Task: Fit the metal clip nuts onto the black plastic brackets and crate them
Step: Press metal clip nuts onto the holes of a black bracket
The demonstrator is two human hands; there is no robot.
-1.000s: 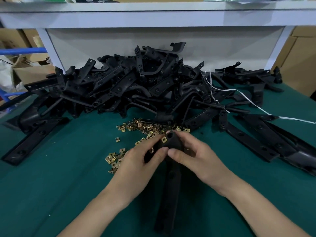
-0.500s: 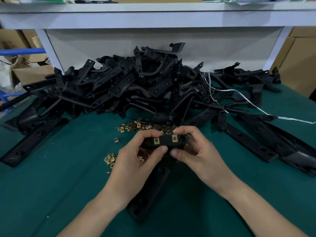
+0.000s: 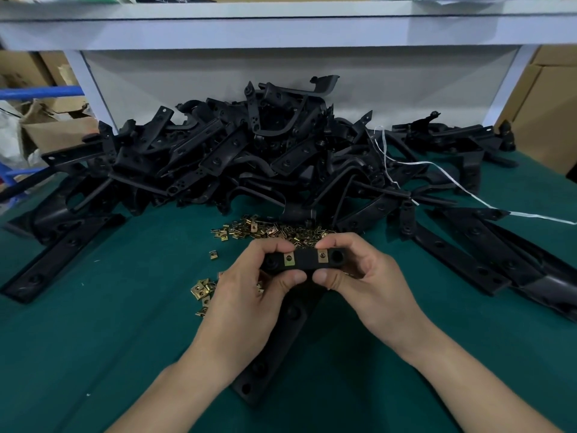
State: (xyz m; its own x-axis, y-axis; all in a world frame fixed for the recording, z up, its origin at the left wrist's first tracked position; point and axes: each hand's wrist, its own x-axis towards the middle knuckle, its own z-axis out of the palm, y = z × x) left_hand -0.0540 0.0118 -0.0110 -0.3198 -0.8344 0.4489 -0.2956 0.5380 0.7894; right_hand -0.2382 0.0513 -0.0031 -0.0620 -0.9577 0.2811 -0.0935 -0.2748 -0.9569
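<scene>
I hold one black plastic bracket [image 3: 307, 262] over the green table, its short flange facing me and its long arm running down towards my left wrist. Two brass clip nuts sit on that flange, the left clip nut [image 3: 289, 259] and the right clip nut [image 3: 323, 256]. My left hand [image 3: 249, 295] pinches the flange's left end. At the other end my right hand [image 3: 371, 285] grips it between thumb and fingers. Loose brass clip nuts [image 3: 268, 231] lie scattered just behind my hands. No crate is in view.
A big heap of black brackets [image 3: 249, 160] fills the back of the green table [image 3: 109, 323]. Long flat brackets lie at the left [image 3: 59, 260] and right [image 3: 468, 257]. A white strap [image 3: 462, 189] trails to the right. Cardboard boxes [image 3: 549, 98] stand on both sides under a white shelf.
The bracket has been turned in my hands from end-on to flange sideways, showing two clip nuts. Its long arm swung left, and my hands spread apart to the flange's ends.
</scene>
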